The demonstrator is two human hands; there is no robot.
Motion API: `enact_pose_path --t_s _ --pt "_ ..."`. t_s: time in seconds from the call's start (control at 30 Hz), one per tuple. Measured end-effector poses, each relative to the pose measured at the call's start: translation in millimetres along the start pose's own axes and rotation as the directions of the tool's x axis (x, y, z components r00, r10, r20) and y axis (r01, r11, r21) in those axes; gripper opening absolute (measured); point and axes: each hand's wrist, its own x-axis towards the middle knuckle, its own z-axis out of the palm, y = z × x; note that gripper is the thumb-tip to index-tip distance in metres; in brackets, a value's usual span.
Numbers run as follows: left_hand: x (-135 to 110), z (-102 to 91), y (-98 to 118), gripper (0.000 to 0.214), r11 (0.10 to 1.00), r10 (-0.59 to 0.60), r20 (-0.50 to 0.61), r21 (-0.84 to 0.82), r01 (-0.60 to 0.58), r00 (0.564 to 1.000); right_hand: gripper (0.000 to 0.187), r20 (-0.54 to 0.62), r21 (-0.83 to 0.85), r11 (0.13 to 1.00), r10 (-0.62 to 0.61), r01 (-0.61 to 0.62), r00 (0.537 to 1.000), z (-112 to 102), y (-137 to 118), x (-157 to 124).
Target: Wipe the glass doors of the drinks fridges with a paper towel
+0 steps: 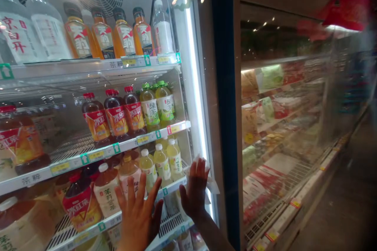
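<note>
My left hand [138, 213] is raised in front of a glass-fronted drinks fridge, its fingers spread and nothing in it. Whether its palm touches the glass cannot be made out. To its right, my right hand [196, 186] presses a thin white tissue [214, 186] toward the glass near the door's right edge. Corners of the tissue stick out around the fingers; the rest is hidden behind the hand. Beyond the glass, near the hands, stand pale yellow drink bottles [161, 162] and a white-capped tea bottle [106, 190].
Red-capped iced tea bottles [116, 115] and green tea bottles [149, 106] fill part of the middle shelf. Amber bottles [123, 33] and large clear bottles [47, 27] stand above. A lit strip [196, 70] runs down the door's side. Rightward is a blurred open chiller [277, 125] with packaged goods.
</note>
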Motion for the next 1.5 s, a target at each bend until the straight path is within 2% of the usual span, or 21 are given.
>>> enact_pose_path --t_s 0.07,0.2,0.27,0.33,0.43,0.6,0.8,0.97,1.03,1.17,1.27,1.37,1.5 --pt "2 2.6 2 0.079 1.0 -0.011 0.002 -0.003 0.011 1.0 0.074 -0.005 0.003 1.0 -0.014 0.014 1.0 -1 1 8" --pt "1 2.3 2 0.078 0.999 -0.031 -0.005 -0.017 0.031 1.0 0.072 -0.093 0.018 1.0 -0.002 0.004 0.996 -2 0 27" --pt "-3 0.0 1 0.079 0.999 -0.041 -0.004 -0.021 0.041 0.999 0.073 -0.081 0.024 1.0 0.017 -0.015 0.997 -1 -5 14" --pt "-8 -3.9 -3 0.081 0.999 -0.049 -0.012 -0.02 0.049 0.999 0.073 -0.02 0.014 1.0 0.019 -0.019 1.0 2 -12 -10" --pt "-16 -12.4 -16 0.082 0.998 -0.055 -0.022 0.006 0.055 0.998 0.073 0.013 -0.008 1.0 0.016 -0.016 1.0 7 -22 -26" --pt "-29 -31.0 -49 0.083 0.993 -0.102 -0.032 0.056 0.104 0.994 0.071 -0.084 0.008 1.0 0.025 -0.024 0.996 13 -48 4" --pt "-55 -56.5 -85 0.089 0.987 -0.135 0.011 0.084 0.134 0.991 0.076 0.016 -0.034 0.998 -0.06 0.061 0.998 32 -112 -36" --pt "-69 -88.2 -124 0.092 0.982 -0.138 0.028 0.136 0.133 0.99 0.073 -0.05 -0.047 0.996 -0.077 0.075 0.996 46 -177 -16" --pt "-71 -103.8 -142 0.09 0.978 -0.139 0.024 0.161 0.133 0.99 0.074 -0.003 -0.035 0.991 -0.133 0.133 0.991 51 -205 -22" --pt "-79 -137.6 -179 0.086 0.971 -0.146 0.036 0.195 0.136 0.989 0.074 0.072 -0.02 0.95 -0.31 0.313 0.948 65 -264 -46" --pt "-89 -162.7 -208 0.087 0.963 -0.141 0.031 0.235 0.13 0.989 0.07 0.0 -0.017 0.964 -0.265 0.265 0.964 74 -307 -34" --pt "-100 -183.5 -234 0.088 0.95 -0.148 0.025 0.281 0.135 0.989 0.062 -0.048 0.023 0.971 -0.237 0.238 0.97 78 -340 -26" --pt "-115 -200.2 -260 0.09 0.935 -0.176 0.009 0.315 0.165 0.984 0.06 0.053 0.063 0.931 -0.362 0.359 0.931 83 -367 -58"
